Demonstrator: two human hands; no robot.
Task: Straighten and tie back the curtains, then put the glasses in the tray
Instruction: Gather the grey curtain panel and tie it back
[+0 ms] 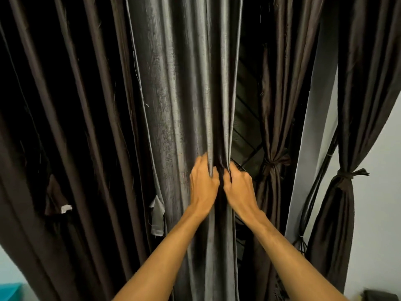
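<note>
A shiny grey curtain (184, 94) hangs in long folds at the centre. My left hand (202, 181) grips a bunch of its folds, fingers curled into the cloth. Right beside it, my right hand (237, 183) grips the curtain's right edge, almost touching the left hand. A dark brown curtain (65, 127) hangs loose on the left. Two more brown curtains are tied at the waist: one (274, 161) just right of my hands, another (347, 173) at the far right. Glasses and tray are not in view.
A dark window pane with slanted bars (247, 118) shows between the grey curtain and the tied brown one. A pale wall strip (319, 127) with black cables (312, 203) runs on the right. A teal object (10, 290) sits at the bottom left corner.
</note>
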